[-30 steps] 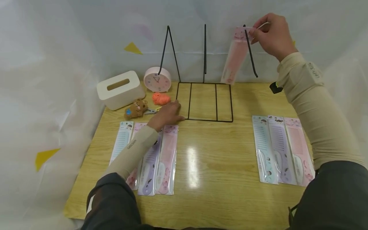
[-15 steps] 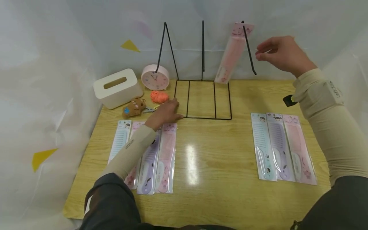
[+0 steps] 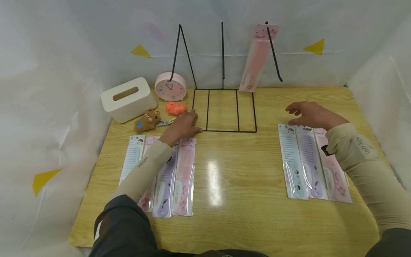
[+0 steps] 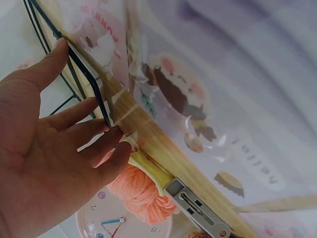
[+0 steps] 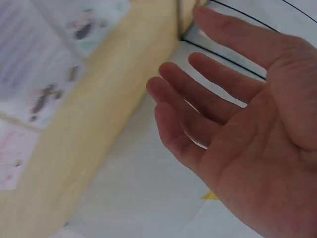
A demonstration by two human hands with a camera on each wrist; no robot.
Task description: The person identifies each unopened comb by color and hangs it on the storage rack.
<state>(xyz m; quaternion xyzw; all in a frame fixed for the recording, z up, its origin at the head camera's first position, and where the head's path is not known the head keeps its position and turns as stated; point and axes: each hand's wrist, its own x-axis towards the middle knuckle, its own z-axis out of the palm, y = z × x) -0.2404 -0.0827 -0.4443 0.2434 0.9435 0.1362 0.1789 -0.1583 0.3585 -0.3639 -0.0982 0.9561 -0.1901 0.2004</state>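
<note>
A black wire rack (image 3: 223, 107) stands at the back of the wooden table (image 3: 244, 185). A pink packaged comb (image 3: 257, 57) hangs from its right prong. My left hand (image 3: 181, 125) lies flat with straight fingers (image 4: 74, 111) pressing the rack's front left corner. My right hand (image 3: 308, 113) hovers open, fingers (image 5: 198, 106) spread, just above the top of three packaged combs (image 3: 309, 160) on the right: teal, purple, pink. Several more packaged combs (image 3: 167, 175) lie under my left forearm.
A white tissue box (image 3: 127, 99), a pink clock (image 3: 170, 87), an orange yarn ball (image 3: 175, 107), a brown plush toy (image 3: 147, 120) and a small metal clip (image 3: 165, 123) sit at the back left. White sheeting with yellow triangles (image 3: 314, 46) surrounds the table.
My right hand let go of the pink comb, now hanging on the right prong, and came down to just above the three combs on the right. The left hand stayed on the rack.
</note>
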